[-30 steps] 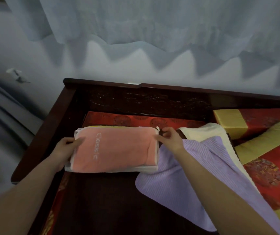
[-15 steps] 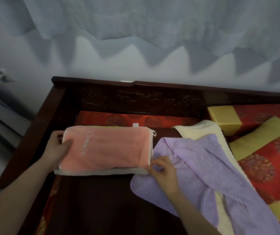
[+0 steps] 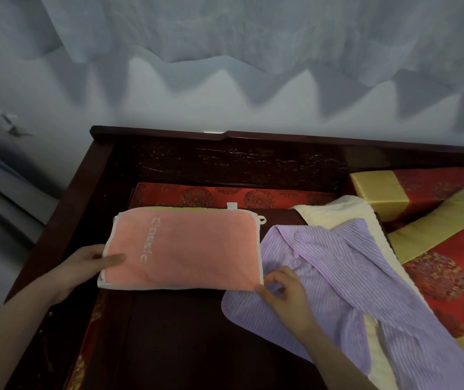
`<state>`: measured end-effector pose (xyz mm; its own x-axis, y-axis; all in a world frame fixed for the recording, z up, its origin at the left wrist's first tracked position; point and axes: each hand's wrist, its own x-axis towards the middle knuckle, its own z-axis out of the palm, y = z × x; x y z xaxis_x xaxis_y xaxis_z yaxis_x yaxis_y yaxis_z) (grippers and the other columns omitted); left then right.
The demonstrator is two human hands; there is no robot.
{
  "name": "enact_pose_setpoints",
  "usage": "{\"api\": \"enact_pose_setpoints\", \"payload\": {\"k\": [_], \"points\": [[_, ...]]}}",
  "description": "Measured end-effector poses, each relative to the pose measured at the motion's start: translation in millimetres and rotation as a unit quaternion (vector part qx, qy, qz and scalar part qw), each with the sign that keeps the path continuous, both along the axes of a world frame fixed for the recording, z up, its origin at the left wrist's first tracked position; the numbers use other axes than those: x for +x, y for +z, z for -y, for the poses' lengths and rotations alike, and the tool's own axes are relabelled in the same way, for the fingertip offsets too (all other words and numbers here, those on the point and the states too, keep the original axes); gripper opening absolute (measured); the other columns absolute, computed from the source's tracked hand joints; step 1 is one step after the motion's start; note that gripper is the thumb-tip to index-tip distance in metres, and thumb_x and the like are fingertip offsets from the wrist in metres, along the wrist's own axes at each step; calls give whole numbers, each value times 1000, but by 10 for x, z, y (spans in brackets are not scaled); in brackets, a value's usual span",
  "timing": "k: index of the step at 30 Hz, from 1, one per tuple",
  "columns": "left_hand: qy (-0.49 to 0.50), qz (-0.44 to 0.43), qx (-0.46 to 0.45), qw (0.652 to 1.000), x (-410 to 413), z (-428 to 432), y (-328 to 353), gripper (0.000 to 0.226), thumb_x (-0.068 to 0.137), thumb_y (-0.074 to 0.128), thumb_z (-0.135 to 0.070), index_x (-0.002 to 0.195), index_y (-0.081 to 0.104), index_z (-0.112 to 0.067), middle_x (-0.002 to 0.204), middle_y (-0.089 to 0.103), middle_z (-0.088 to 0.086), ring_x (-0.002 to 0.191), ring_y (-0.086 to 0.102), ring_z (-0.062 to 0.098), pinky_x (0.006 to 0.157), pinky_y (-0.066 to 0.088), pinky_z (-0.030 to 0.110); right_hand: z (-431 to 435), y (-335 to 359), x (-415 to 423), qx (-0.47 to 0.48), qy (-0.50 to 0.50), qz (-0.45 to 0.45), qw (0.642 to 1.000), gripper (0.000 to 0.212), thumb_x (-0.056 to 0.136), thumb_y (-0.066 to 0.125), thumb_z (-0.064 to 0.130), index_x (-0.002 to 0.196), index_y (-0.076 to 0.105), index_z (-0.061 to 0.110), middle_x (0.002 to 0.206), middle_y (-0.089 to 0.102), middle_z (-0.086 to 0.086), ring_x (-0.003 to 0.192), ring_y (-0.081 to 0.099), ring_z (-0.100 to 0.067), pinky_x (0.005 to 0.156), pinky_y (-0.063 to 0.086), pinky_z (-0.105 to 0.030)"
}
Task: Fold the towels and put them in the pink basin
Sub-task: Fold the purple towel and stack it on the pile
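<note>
A folded pink towel [image 3: 197, 249] with a white border and white lettering lies flat on the dark wooden seat [image 3: 186, 339]. My left hand [image 3: 90, 263] holds its left edge, thumb lying on top. My right hand [image 3: 284, 294] pinches the towel's near right corner, fingers curled. A crumpled purple striped towel [image 3: 346, 271] lies to the right, partly under my right hand and arm. A cream towel [image 3: 337, 212] lies beneath the purple one. No pink basin is in view.
The dark wooden frame [image 3: 225, 135] of the seat runs along the back and left. Red and gold patterned cushions [image 3: 436, 249] fill the right side. A grey curtain [image 3: 253, 38] hangs over the pale wall behind.
My right hand moved from the towel's far right corner down to its near right corner. The pink towel's layers now lie squarer and flatter. My left hand stayed on the left edge.
</note>
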<state>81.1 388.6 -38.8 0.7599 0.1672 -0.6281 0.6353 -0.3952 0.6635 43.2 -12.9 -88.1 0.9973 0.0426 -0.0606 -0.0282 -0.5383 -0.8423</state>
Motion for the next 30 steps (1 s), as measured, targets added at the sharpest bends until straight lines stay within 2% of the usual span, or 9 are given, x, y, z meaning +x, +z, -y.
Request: {"api": "enact_pose_setpoints", "payload": {"k": [4,7,11,14,16,19,22,25,30], "points": [[29,23,60,998,6,37,-56,29,86,68,-21,102,53,-1,98,63,20,80,61,27,70,52,36,-17,6,7,-14,8,-5,1000,30,75,78,17,69,57,38,82,58,10,90,54,0,71,39,-8],[-48,-9,209,977,4,51,12,47,79,76,-24,110,49,-3,100,60,16,84,58,29,67,45,37,76,53,-22,-21,-3,-19,1000,28,72,79,21,72,57,39,83,62,11,91,54,0,73,39,-9],[-51,178,365,912,-13,443,299,43,78,71,-17,115,55,-3,104,58,19,90,58,37,76,48,43,622,266,-70,-48,-60,-15,997,39,72,76,6,76,56,39,84,63,14,84,57,-6,74,39,-14],[0,284,243,928,-244,1463,525,22,82,62,-9,101,57,-18,88,59,1,75,56,20,67,42,33,1209,372,-63,-119,-93,-31,988,32,71,74,8,76,57,35,85,60,2,86,58,-22,73,40,-27],[-82,265,135,951,-449,2182,411,15,84,62,-12,92,56,-22,79,59,-6,70,55,10,66,43,31,1558,367,-29,-190,-107,-45,975,20,68,73,11,84,65,20,88,58,-3,92,58,-29,74,41,-31],[-184,170,49,967,-747,2992,-57,18,83,65,-20,74,50,-21,70,53,-8,63,48,3,66,41,26,1881,323,6,-242,-104,-63,963,29,64,64,23,91,69,12,95,59,-9,97,56,-35,78,44,-37],[-113,212,146,960,-977,3382,-440,22,80,67,-26,77,56,-8,78,59,7,72,57,21,65,50,37,1958,271,-36,-271,-38,-85,958,45,62,64,44,98,62,18,105,57,-5,103,51,-27,80,46,-40],[50,120,226,965,-1076,3437,-617,56,75,76,-26,115,54,6,117,53,23,109,47,41,83,42,48,1986,181,-83,-303,13,-85,949,57,63,75,47,107,51,21,115,49,1,110,42,-21,79,47,-41],[272,98,116,950,-973,3454,-512,77,69,82,-7,128,38,13,129,40,35,116,42,46,96,38,52,2081,104,-125,-332,35,-42,942,48,69,72,23,110,49,15,120,50,-7,110,46,-30,74,48,-41]]}}
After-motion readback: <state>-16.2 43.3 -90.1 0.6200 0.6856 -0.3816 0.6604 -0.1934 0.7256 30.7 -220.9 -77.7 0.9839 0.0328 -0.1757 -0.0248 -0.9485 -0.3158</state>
